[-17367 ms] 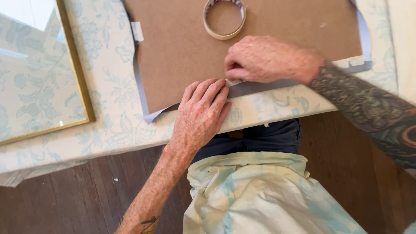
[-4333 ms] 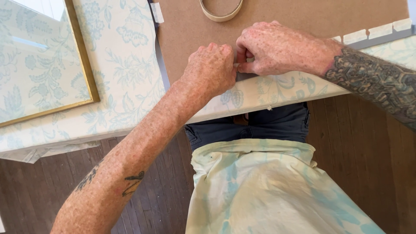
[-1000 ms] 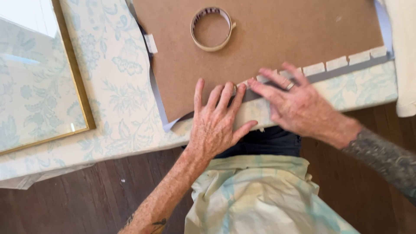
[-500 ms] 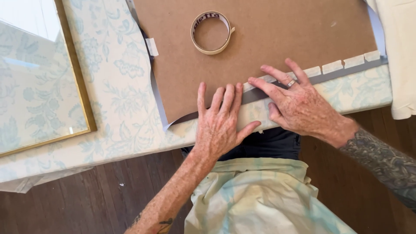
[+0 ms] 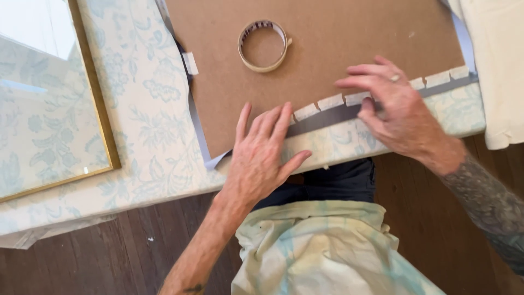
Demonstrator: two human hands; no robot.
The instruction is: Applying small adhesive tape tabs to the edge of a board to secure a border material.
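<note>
The head view looks down on a worktop (image 5: 147, 136) with a pale flowery cloth over it. I see a big brown board (image 5: 338, 49) lying flat on it, with a thin grey sheet (image 5: 327, 116) peeking out along its near edge and left side. My left hand (image 5: 259, 158) lies flat on the near edge of the board, fingers spread apart, gripping nothing. My right hand (image 5: 396, 112) is further right on the same edge. Its fingers are stretched out over the board and its thumb presses down on the grey strip, so it holds nothing either. A row of small white tape bits (image 5: 382, 93) runs along that edge between and past my hands. A tape roll (image 5: 263, 46) lies flat on the board, well away from both hands. At the left a gold frame (image 5: 93, 104) with glass lies on the cloth. A cream cloth (image 5: 494, 65) sits at the far right. Below the worktop I see a dark wood floor (image 5: 109, 257).
</note>
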